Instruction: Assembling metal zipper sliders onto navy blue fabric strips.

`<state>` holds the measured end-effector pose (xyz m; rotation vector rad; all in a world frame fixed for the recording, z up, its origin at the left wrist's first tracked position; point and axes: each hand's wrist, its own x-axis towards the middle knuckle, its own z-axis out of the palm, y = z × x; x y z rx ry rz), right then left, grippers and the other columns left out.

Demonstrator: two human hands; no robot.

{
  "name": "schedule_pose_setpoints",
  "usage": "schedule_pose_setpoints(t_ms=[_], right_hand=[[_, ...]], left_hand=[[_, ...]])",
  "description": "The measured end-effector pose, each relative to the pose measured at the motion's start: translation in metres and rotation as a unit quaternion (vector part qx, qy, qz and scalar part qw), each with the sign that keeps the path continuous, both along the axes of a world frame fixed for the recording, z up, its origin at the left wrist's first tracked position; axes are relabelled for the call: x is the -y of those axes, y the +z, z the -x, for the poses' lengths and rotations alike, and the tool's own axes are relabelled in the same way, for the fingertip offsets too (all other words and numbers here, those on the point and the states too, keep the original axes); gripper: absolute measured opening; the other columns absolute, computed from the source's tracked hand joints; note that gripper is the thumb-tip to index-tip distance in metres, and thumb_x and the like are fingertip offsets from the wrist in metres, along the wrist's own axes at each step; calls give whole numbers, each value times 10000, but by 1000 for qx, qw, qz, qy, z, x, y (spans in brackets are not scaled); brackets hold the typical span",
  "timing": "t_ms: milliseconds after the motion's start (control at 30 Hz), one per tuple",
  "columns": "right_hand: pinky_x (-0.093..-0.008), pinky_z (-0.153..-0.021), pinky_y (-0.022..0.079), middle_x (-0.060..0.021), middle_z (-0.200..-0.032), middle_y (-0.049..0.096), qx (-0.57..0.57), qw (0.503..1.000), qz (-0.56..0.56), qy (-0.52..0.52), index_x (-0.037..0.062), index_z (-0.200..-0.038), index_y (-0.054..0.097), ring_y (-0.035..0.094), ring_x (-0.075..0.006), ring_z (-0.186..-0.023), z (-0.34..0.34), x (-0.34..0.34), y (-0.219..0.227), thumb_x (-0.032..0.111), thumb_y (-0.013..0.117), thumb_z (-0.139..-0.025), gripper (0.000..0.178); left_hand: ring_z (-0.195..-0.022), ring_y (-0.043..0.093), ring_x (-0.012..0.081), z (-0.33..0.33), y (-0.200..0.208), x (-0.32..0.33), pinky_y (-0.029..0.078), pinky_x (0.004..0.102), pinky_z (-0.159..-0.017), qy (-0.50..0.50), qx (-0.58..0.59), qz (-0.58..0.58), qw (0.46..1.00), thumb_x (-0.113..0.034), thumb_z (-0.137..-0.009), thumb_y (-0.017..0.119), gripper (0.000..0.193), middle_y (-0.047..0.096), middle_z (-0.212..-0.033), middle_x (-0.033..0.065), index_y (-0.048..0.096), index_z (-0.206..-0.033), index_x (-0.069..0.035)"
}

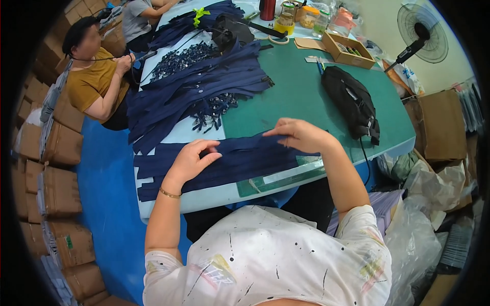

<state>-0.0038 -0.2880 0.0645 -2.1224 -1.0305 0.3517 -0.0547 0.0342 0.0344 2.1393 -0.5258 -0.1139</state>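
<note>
Long navy zipper strips (214,171) lie side by side across the near edge of the table. Over their left part is my left hand (196,157), its thumb apart from the curled fingers and nothing visible between them. My right hand (302,135) is above the far edge of the same strips, farther right. Its index finger stretches left and seems to touch the topmost strip, with a gap to the other fingertips. The strips' right ends are partly hidden beneath that hand and wrist.
Beyond my hands, more navy strips (194,89) are heaped beside piles of small zipper sliders (212,108). A black bag (351,99) lies on the green mat (293,94). Behind stand a wooden tray (349,50) and a fan (421,31). A co-worker (94,74) is at the left.
</note>
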Motion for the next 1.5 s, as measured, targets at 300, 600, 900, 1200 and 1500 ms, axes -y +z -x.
schedule_pose_setpoints(t_ms=[300,600,900,1200,1500], right_hand=[[-306,-613,487,-116,-791,616,-96,994,31,-46,-24,-972,612,622,-191,-677,27,-33,19,99,610,-854,170],[-186,-633,471,-5,-802,627,-183,939,-220,-189,1,-937,640,576,-46,-714,22,-46,-18,50,661,-837,114],[-195,-691,498,-27,-901,638,-272,865,-373,-195,7,-1062,616,608,-67,-811,28,-65,-32,53,629,-855,212],[-206,-645,507,-31,-859,617,-258,870,-349,-235,18,-1140,542,596,-69,-777,44,-75,-31,57,643,-843,317],[-214,-617,490,-45,-826,626,-477,735,-416,-246,80,-960,479,593,-91,-719,42,-72,-59,54,656,-823,225]], left_hand=[[-809,639,274,19,13,73,498,319,-711,-75,136,-32,987,-214,-822,657,388,648,-923,130,534,-1141,-31],[-782,636,130,9,-2,71,490,246,-683,-82,-223,263,935,-130,-945,493,170,665,-868,111,522,-991,32],[-751,632,118,-3,-3,72,479,245,-649,-5,-129,253,959,-129,-946,491,143,642,-814,78,532,-947,8],[-588,548,226,1,0,66,400,329,-527,31,144,2,989,-140,-887,542,123,549,-666,79,537,-869,-19],[-646,540,209,20,1,65,428,325,-610,-21,443,-208,872,-77,-757,561,149,531,-702,40,596,-894,-32]])
